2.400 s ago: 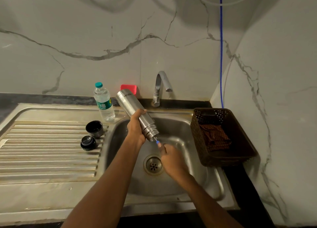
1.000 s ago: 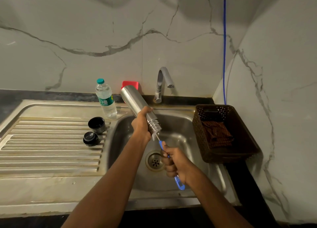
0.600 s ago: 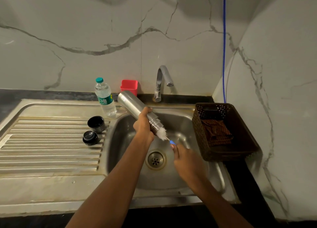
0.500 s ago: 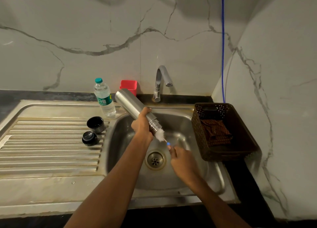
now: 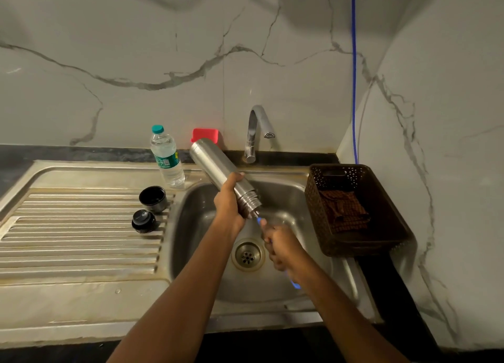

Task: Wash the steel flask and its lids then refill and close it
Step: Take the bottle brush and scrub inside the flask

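Left hand (image 5: pixel 229 204) gripping flask (image 5: pixel 215 162) near mouth, tilting it mouth-down over sink (image 5: pixel 286 196); right hand (image 5: pixel 281 245) clenching blue brush (image 5: pixel 258 220), shaft running into flask mouth; cup lid (image 5: pixel 152 199), cap (image 5: pixel 143 220) sitting left on drainboard (image 5: pixel 76 242).

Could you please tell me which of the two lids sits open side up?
The far lid, nearest the bottle; the near lid shows a closed top.

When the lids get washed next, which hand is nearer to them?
Left. The left hand, gripping the flask, is to the right of the lids on the drainboard; the right hand, holding the brush, is farther right, near the drain.
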